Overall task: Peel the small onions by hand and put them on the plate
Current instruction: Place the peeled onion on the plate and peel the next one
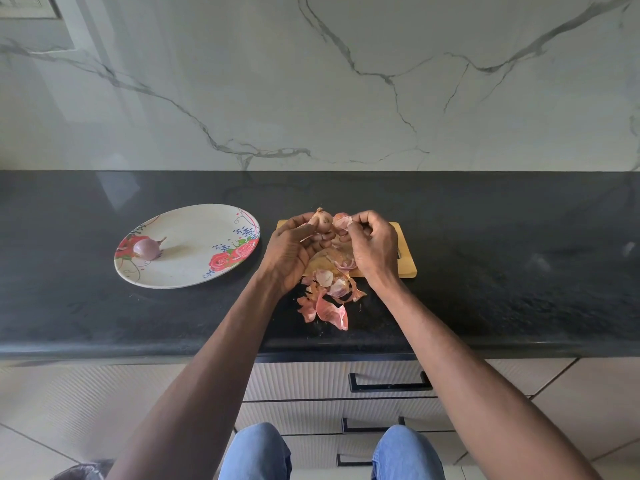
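Two hands are working one small onion (321,220) above the cutting board (406,252).
The left hand (294,252) is gripping it; the right hand (372,242) is pinching a loose skin (342,221). Another peeled onion (147,248) is lying on the plate (197,237).

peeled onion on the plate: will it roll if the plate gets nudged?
Likely. The peeled onion is round and glossy, lying loose on the plate, which looks shallow. Its stem stub may stop a full roll. Probably slippery to pinch.

Both hands (294,251) (372,242) raised, fingers (360,221) curled.
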